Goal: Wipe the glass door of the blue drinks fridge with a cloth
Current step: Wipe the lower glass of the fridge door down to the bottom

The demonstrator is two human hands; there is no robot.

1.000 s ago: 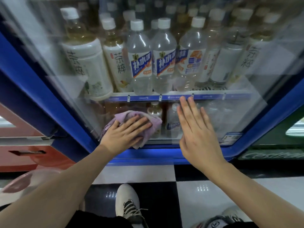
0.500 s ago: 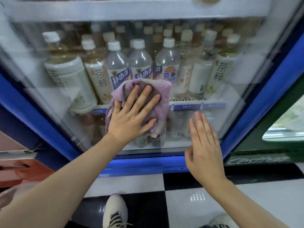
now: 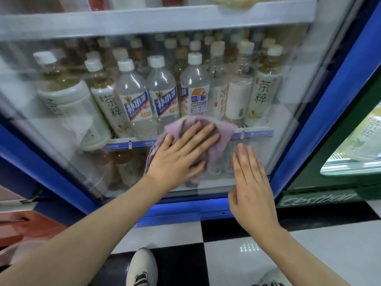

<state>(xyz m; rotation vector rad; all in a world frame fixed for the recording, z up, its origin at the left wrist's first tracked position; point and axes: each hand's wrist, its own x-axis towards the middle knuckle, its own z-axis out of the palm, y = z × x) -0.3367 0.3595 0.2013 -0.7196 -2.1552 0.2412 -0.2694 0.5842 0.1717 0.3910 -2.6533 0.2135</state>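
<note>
cloth (image 3: pixel 223 129) sits flat under your left hand (image 3: pixel 179 155), pressed low on the glass door (image 3: pixel 288 120); unwiped glass lies upward. your right hand (image 3: pixel 250 180) rests flat, empty, just beside.

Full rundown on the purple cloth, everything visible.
The crumpled lilac-purple cloth, soft and towel-like, is bunched in uneven folds against the fridge's glass door, level with the blue shelf strip. The left hand presses it flat with spread, straight fingers, covering its middle. Edges stick out above, right and below the hand.
</note>
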